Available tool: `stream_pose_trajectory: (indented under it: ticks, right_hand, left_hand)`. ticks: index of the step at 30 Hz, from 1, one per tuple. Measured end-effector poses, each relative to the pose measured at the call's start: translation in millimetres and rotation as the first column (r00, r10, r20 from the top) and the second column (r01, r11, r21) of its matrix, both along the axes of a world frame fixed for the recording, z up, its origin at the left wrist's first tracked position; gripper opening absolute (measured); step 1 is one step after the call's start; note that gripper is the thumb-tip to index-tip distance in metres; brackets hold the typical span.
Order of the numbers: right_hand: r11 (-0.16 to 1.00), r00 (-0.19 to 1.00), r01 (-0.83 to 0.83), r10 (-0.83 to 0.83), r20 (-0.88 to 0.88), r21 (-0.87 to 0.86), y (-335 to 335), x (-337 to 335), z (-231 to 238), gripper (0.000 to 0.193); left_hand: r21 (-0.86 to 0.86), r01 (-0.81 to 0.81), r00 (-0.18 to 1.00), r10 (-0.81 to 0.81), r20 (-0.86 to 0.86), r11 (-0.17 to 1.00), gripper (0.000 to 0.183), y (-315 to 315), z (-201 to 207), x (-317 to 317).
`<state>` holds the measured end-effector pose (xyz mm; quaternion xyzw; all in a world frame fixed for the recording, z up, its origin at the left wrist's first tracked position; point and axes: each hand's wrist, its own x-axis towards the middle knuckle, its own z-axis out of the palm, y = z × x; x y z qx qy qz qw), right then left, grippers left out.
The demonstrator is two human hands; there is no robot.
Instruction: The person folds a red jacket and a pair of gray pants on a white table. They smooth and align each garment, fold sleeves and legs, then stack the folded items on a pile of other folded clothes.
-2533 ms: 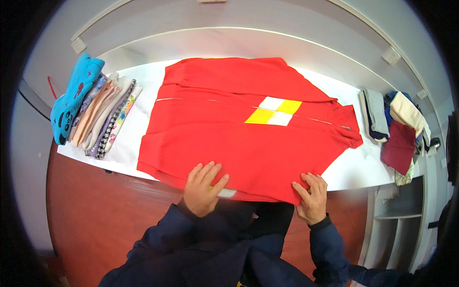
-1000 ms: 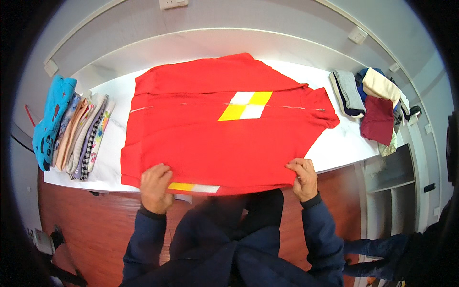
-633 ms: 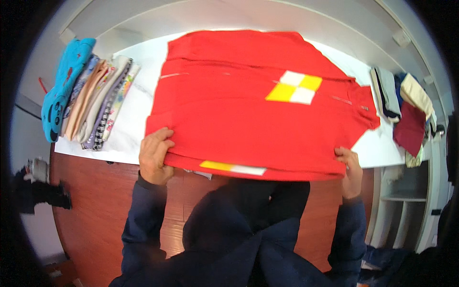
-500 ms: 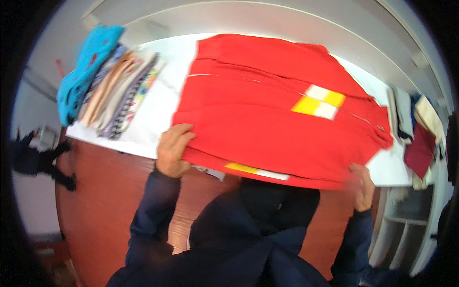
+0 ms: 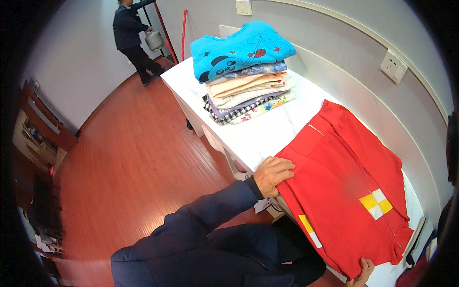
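Note:
A red zip-up jacket (image 5: 330,177) with yellow and white checked patches lies spread across the white table (image 5: 241,146). Its near edge hangs slightly over the table's front. My left hand (image 5: 273,176) grips the jacket's near left corner, thumb underneath and fingers on top. At the near right end, by the bottom of the view, my right hand (image 5: 362,273) pinches the same jacket's edge; part of this hand is cut off by the frame.
A stack of folded clothes (image 5: 251,93), topped by a blue panda-print garment (image 5: 241,50), stands at the table's far left. More folded clothes (image 5: 420,244) sit at the right end. Behind runs a wall with sockets (image 5: 393,67). Across the room a person (image 5: 131,36) holds a grey cylinder (image 5: 154,41).
My view has swung left, bringing the clothes stack and the other person into clearer sight. Both hands still hold the jacket at its near edge.

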<state>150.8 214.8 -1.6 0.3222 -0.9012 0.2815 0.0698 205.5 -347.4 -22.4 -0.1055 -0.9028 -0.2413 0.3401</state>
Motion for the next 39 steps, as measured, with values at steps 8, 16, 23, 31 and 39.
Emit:
stream_pose_trajectory:
  ticks: [8, 16, 23, 31, 39]
  right_hand:
    - [0.995, 1.000, 0.009, -0.012, -0.023, -0.100, -12, 5, 3, 0.050]
    - [0.991, 0.999, 0.018, -0.024, -0.044, -0.133, -7, -3, 1, 0.037]
    - [0.988, 0.991, 0.131, -0.132, -0.006, -0.077, -3, 6, 7, 0.060]
    - [0.975, 0.990, 0.142, -0.142, 0.011, -0.170, -15, -7, 29, 0.030]
    - [0.828, 0.840, 0.472, -0.317, 0.441, -0.303, 6, -61, 51, 0.025]
  left_hand:
    - [-0.004, 0.011, 0.999, -0.011, 0.033, 1.000, 0.051, -5, -6, 0]
    - [-0.012, 0.076, 0.997, -0.075, 0.025, 0.997, 0.047, -13, -8, -2]
    - [-0.048, 0.210, 0.978, -0.210, 0.019, 0.976, 0.050, -32, 10, 1]
    - [0.348, 0.217, 0.916, -0.314, 0.249, 0.912, 0.041, -49, 46, 1]
    - [0.754, 0.016, 0.874, -0.375, 0.308, 0.656, 0.021, -50, 62, -67]
